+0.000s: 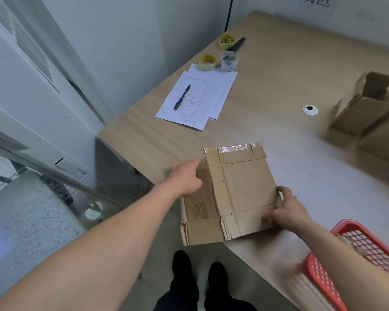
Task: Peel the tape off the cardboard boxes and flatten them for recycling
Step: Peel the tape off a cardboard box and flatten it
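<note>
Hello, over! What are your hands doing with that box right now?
Left hand and right hand both grip the flattened box. Tape still on its far edge. Nothing in the way.

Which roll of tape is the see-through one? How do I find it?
Look at the far left corner of the wooden desk, just past the white papers with the pen. Three rolls sit there; the clear tape roll is the whitish one, its two neighbours are yellow.
</note>
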A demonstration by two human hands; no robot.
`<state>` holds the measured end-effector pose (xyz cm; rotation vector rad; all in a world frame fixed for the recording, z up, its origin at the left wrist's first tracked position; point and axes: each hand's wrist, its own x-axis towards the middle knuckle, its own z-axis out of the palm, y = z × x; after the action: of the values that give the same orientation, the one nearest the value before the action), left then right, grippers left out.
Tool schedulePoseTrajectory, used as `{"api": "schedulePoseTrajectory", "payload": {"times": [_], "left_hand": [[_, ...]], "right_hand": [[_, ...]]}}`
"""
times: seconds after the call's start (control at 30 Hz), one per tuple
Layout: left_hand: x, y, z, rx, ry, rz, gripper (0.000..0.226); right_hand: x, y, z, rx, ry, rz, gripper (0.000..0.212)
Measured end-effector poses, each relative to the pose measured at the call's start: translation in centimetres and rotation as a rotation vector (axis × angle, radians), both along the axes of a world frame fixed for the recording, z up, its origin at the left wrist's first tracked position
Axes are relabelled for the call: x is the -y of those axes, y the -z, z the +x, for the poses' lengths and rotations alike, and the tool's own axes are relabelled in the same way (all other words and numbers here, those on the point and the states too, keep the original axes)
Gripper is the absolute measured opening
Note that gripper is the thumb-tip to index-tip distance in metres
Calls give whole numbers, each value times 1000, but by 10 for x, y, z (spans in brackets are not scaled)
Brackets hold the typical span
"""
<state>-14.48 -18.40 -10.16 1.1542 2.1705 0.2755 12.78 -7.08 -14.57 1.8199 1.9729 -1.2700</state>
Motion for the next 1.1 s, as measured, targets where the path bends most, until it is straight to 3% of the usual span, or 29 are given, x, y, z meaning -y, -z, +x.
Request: {"api": "schedulePoseTrajectory", "payload": {"times": [0.07,0.2,0.47,0.6,0.7,0.8,0.87,1.0,1.1], "left_hand": [[-8,3,-2,34,46,-15,44],[-21,6,-9,145,76,-5,37],[-39,25,-23,299,91,-164,51],[-42,34,-26,343,56,-153,60],[-39,39,-28,78,108,-94,79],[-23,39,-26,-323,102,-50,81],[-7,41,-18,-448,140,-36,83],[24,58,19,-310,438,-142,84],[37,74,32,-219,460,-287,84]], "right_hand": [[-2,0,2,5,-12,18,97],[-7,6,3,16,-3,30,97],[-13,21,10,11,41,35,97],[-14,24,9,33,25,54,96],[-15,25,8,61,-5,71,98],[-17,27,4,80,-30,77,103],[-18,28,1,81,-15,90,97],[-17,31,-7,134,8,133,85],[-18,30,-13,158,1,151,79]]}}
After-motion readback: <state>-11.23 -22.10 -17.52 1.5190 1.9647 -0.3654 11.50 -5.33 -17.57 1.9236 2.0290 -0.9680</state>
